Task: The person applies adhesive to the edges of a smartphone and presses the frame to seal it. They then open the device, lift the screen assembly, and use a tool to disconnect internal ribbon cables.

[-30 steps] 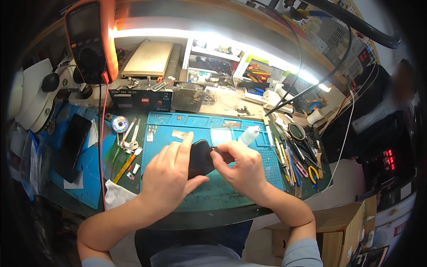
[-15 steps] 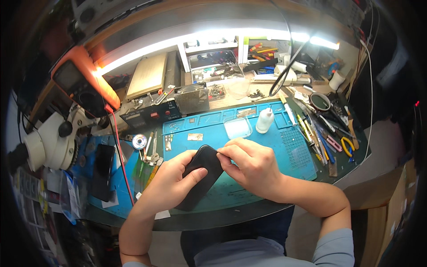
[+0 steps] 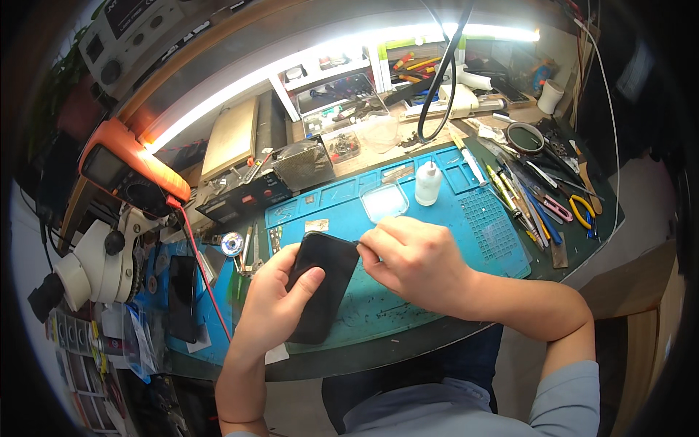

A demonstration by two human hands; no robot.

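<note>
Left hand (image 3: pixel 274 300) grip clamps black smartphone (image 3: pixel 331 280), thumb on its face, tilted above blue work mat (image 3: pixel 477 266) on bench (image 3: pixel 437 332). Right hand (image 3: pixel 419 256) grip has thumb and fingertips pressed together at phone's upper right edge; can't tell what's pinched. White dropper bottle (image 3: pixel 428 185) stands beyond, beside clear square dish (image 3: pixel 384 204).
</note>
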